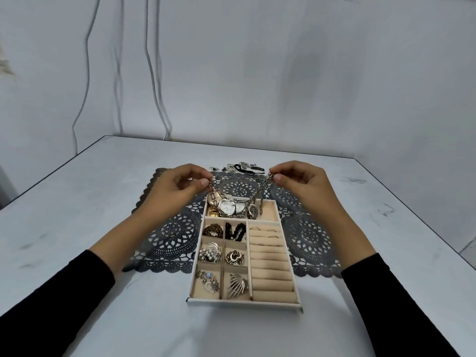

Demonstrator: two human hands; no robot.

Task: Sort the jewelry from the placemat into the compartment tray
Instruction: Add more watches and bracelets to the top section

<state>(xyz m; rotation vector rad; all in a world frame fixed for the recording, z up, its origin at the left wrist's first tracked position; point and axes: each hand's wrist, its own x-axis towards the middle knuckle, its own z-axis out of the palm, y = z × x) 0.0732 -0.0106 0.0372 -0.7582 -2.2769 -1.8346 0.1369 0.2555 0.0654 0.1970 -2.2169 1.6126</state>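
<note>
- L hand [177, 185] grip: thumb & finger pinched on one end of chain [258, 191].
- R hand [296, 182] grip: thumb & finger pinched on the other end.
- Chain hangs in a droop between both hands, over the tray's far, wide box. Its low part is down by the watches [229, 208]; can't tell if it touches them.
- Tray [244, 304] sits on the mat [309, 235], near end on the table [77, 202].
- Left side of tray: 6 small boxes w/ beads [235, 231], brooches [237, 284] & other bits.
- Right side: soft rolls w/ a few rings [265, 230] in the far rows.
- More jewelry [244, 167] lies past the hands, at the mat's far edge.
- Black sleeves [386, 292] on both arms.
</note>
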